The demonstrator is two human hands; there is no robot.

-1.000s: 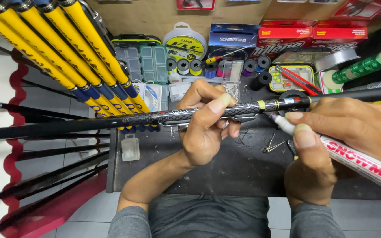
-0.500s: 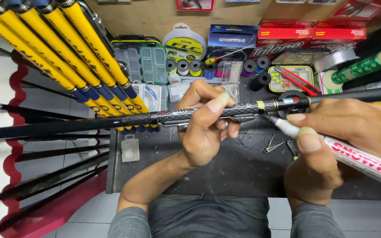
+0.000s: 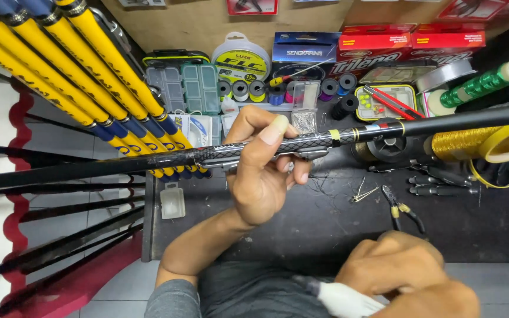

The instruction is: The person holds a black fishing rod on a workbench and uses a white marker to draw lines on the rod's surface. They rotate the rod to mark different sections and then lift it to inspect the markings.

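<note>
My left hand [image 3: 263, 171] grips a long black fishing rod [image 3: 89, 168] at its cross-woven section, holding it level across the dark worktop [image 3: 325, 224]. The thumb lies along the top of the rod. Just right of my fingers the rod carries yellow and red trim bands [image 3: 354, 134]. My right hand [image 3: 407, 277] is low at the bottom right, near my lap, closed around a white marker pen [image 3: 340, 299] whose end points left. The pen is well clear of the rod.
Yellow and blue rod handles [image 3: 89, 82] lean in from the upper left. Thread spools [image 3: 248, 89], a clear tackle box [image 3: 184, 85], line packets, a gold thread spool [image 3: 466, 144] and a green spool [image 3: 472, 87] line the back. Small pliers [image 3: 405, 212] lie on the worktop.
My right hand has dropped from the rod's banded section down to the bottom right, taking the white marker pen with it. My left hand still holds the rod in place.
</note>
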